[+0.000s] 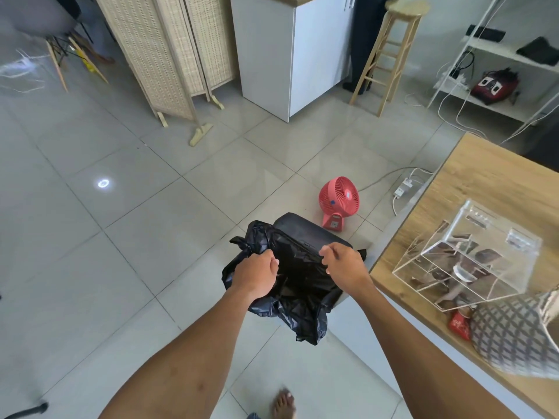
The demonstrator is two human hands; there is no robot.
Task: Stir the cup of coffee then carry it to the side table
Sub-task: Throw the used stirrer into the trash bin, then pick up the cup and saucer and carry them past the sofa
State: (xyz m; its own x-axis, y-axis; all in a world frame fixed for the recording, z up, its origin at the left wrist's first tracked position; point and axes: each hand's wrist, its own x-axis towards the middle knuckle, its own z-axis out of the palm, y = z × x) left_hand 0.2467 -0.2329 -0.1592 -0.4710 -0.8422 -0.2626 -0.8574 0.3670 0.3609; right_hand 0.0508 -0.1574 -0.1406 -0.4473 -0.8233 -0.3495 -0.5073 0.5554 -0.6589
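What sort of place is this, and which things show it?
Probably a room in a home: a wicker folding screen, a wooden stool beside a white cabinet, a red fan on the tiled floor.

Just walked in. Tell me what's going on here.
A person stands over a dark bin on the tiled floor, left grip and right grip each pinching the edge of a black plastic bag spread between them. A red fan sits just beyond the bin.

Bright, even daylight; lamp glare on floor tiles (pixel 103 183); edges warped, blurred.
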